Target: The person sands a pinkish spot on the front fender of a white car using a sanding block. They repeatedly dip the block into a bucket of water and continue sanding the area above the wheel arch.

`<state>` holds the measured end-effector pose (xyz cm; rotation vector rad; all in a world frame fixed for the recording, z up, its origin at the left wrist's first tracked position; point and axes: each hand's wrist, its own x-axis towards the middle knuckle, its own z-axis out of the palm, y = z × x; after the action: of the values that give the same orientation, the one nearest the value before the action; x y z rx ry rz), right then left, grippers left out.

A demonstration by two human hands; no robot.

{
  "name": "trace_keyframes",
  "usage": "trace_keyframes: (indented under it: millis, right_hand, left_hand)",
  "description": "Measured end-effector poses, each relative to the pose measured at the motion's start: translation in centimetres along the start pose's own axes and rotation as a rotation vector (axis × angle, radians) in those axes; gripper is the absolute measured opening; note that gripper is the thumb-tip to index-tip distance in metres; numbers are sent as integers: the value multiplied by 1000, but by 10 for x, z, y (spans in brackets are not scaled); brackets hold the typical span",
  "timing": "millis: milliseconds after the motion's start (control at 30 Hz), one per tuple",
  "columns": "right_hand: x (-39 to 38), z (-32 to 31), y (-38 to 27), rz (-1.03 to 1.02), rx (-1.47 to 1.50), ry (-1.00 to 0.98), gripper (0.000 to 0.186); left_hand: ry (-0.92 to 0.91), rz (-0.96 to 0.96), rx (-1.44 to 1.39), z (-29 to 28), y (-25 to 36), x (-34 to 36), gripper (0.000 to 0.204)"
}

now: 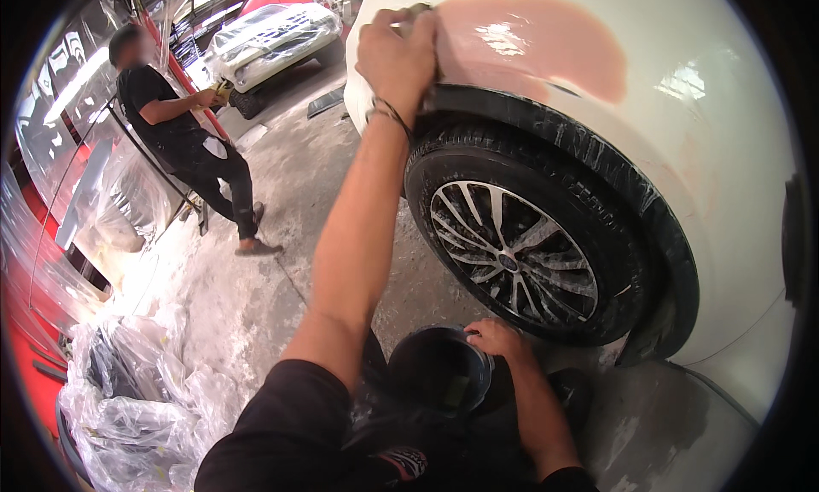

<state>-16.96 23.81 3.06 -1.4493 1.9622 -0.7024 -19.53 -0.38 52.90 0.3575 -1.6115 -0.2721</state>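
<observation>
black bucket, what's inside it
Inside the bucket, a greenish rectangular patch shows; the rest is too dark to make out. The right hand covers part of its edge.

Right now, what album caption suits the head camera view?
Left hand with a small block at a white car's pink patch, right hand gripping a dark bucket.

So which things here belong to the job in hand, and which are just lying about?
Part of the job, it seems:
White car panel with pinkish patch
Small object in the left hand, mostly hidden
Dark bucket, right hand on its rim

Just about:
Crumpled clear plastic sheeting, lower left
Plastic-covered vehicle, background
Dark flat piece on the floor
</observation>
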Motion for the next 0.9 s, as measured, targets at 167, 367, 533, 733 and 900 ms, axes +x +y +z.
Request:
trace_keyframes:
  millis: [167,367,533,733,900]
  right_hand:
    - [-1,-7,6,-20,-77,-12,41]
    - [-2,-18,13,11,-30,56,39]
    - [-6,-22,-24,29,22,-27,40]
    - [-5,-19,13,-3,-14,11,41]
    - [3,-19,-8,-8,-33,21,42]
  left_hand:
    - [-27,254,-111,-12,76,-51,38]
    - [-96,378,-127,-3,82,-61,42]
    - [-16,-63,27,5,-10,16,46]
    - [104,582,-142,-8,102,-90,32]
    - [59,383,-175,0,60,-44,38]
